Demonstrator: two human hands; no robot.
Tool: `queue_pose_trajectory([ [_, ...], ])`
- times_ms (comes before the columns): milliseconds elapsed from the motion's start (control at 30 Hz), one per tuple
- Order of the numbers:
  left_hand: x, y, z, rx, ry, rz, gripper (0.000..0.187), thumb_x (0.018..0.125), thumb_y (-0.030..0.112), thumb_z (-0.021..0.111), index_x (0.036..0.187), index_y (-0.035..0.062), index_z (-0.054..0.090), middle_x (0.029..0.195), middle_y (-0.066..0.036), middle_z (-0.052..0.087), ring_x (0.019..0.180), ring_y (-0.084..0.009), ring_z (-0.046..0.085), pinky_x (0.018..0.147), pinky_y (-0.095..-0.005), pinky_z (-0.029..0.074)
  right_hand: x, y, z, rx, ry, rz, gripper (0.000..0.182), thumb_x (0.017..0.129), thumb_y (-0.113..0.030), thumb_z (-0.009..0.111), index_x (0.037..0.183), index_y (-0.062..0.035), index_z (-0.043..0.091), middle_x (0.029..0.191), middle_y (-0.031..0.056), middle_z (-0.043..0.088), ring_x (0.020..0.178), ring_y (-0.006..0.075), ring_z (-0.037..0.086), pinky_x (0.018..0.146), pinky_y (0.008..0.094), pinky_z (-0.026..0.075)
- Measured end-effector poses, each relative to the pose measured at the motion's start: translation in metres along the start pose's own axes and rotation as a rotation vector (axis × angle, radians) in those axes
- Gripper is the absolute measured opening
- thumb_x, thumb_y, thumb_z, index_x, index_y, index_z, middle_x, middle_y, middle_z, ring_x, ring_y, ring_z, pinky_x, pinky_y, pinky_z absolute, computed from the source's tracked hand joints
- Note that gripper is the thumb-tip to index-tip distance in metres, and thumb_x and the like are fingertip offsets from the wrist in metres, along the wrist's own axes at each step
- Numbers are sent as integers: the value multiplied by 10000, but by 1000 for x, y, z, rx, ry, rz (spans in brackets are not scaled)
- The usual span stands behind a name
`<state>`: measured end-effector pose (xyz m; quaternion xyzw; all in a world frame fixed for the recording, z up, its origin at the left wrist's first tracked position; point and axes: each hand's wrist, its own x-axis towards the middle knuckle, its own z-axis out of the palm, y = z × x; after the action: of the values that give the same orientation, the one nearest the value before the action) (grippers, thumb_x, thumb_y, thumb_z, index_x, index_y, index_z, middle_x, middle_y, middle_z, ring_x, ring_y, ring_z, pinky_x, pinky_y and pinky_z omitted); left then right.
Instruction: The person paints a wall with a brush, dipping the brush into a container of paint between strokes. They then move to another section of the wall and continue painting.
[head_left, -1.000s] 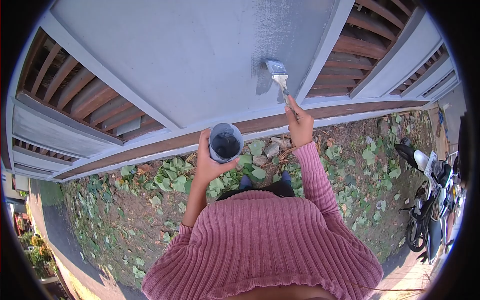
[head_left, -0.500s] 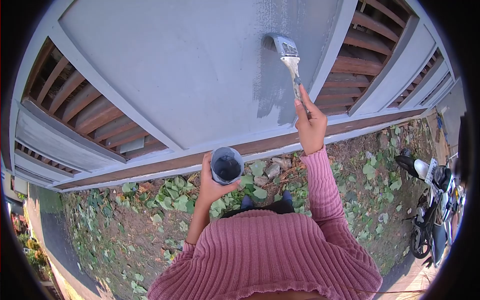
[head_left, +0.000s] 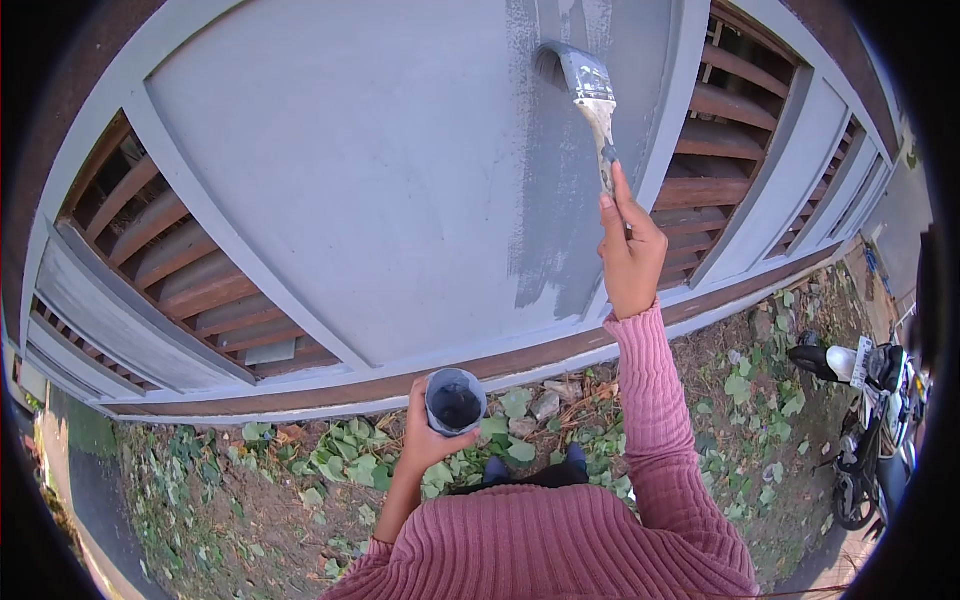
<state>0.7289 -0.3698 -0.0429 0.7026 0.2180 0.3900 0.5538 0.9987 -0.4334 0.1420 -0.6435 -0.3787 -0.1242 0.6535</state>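
My right hand grips the handle of a wide paintbrush. The brush's bristles bend against the upper part of a light grey-blue wall panel. Around and below the brush runs a darker grey band of paint with ragged edges. Low on the left, my left hand is wrapped round a grey cup with dark paint inside, its open top facing up. The cup is below the panel's bottom edge, apart from the brush.
Brown slatted vents flank the panel on the left, with more slats on the right. Leafy plants and stones lie on the ground by my feet. A motorcycle stands at the right.
The brush and my right hand have moved up along the panel, bristles still against it. The view has shifted, and the cup sits lower in the picture, still in my left hand.
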Motion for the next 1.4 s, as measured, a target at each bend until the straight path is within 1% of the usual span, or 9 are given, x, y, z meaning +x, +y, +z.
queue_pose_trajectory([
  [500, -7, -2, -7, -101, 20, -13, 793, 531, 178, 828, 1182, 37, 398, 1097, -92, 450, 1035, -210, 498, 887, -343, 412, 50, -37, 4, -71, 78, -223, 360, 905, -112, 553, 1264, -105, 521, 585, -15, 386, 548, 47, 326, 480, 217, 311],
  [867, -17, 3, -17, -58, 19, -71, 822, 539, 167, 838, 1199, 38, 366, 1122, -101, 472, 1040, -202, 520, 885, -340, 433, 14, -2, 18, -291, -4, -208, 380, 900, -91, 543, 1278, -100, 508, 583, 47, 459, 522, 94, 406, 496, 254, 369],
  [1000, -14, 1, -16, -58, 7, -73, 828, 539, 172, 842, 1201, 37, 364, 1116, -101, 477, 1035, -203, 526, 885, -341, 434, -20, 16, 23, -261, -48, -108, 386, 899, -81, 537, 1283, -94, 502, 587, 68, 464, 508, 121, 426, 501, 267, 384],
  [1100, -9, 0, -15, -44, -3, -58, 830, 538, 175, 843, 1200, 34, 362, 1104, -97, 480, 1031, -205, 527, 884, -340, 435, -50, 38, 27, -308, -73, -127, 390, 911, -65, 517, 1298, -66, 469, 599, 40, 378, 548, 82, 357, 510, 224, 342],
  [1167, -6, -3, -15, -34, -23, -69, 830, 537, 166, 843, 1200, 32, 361, 1104, -94, 471, 1035, -205, 525, 884, -339, 435, -71, 52, 26, -397, -141, -62, 408, 904, -52, 515, 1308, -61, 461, 631, 75, 450, 543, 128, 421, 515, 246, 373],
  [1233, -6, -13, -16, -7, -73, -34, 1028, 531, 84, 835, 1333, -2, 198, 1163, -145, 502, 1061, -231, 544, 911, -365, 446, -93, 63, 25, -446, -170, -31, 415, 898, -48, 519, 1309, -60, 462, 651, 98, 480, 549, 170, 460, 525, 272, 396],
  [1300, -6, -16, -14, -7, -72, -45, 1033, 532, 72, 833, 1338, -3, 192, 1167, -147, 502, 1064, -233, 543, 915, -367, 444, -110, 81, 26, -493, -202, 5, 422, 892, -44, 522, 1310, -60, 464, 672, 122, 509, 556, 211, 499, 536, 298, 419],
  [1367, -5, -13, -11, -13, -83, -36, 1033, 535, 68, 833, 1340, -5, 189, 1173, -149, 500, 1068, -234, 542, 917, -369, 443, -131, 100, 26, -516, -200, -57, 477, 871, -83, 541, 1336, -129, 444, 686, 148, 509, 528, 298, 560, 468, 391, 451],
  [1400, -6, -15, -11, 18, -66, -12, 1036, 535, 76, 835, 1342, -6, 190, 1177, -150, 498, 1070, -234, 541, 919, -370, 442, -139, 103, 26, -542, -226, -33, 483, 879, -93, 525, 1349, -146, 427, 706, 158, 517, 534, 311, 565, 466, 394, 455],
])
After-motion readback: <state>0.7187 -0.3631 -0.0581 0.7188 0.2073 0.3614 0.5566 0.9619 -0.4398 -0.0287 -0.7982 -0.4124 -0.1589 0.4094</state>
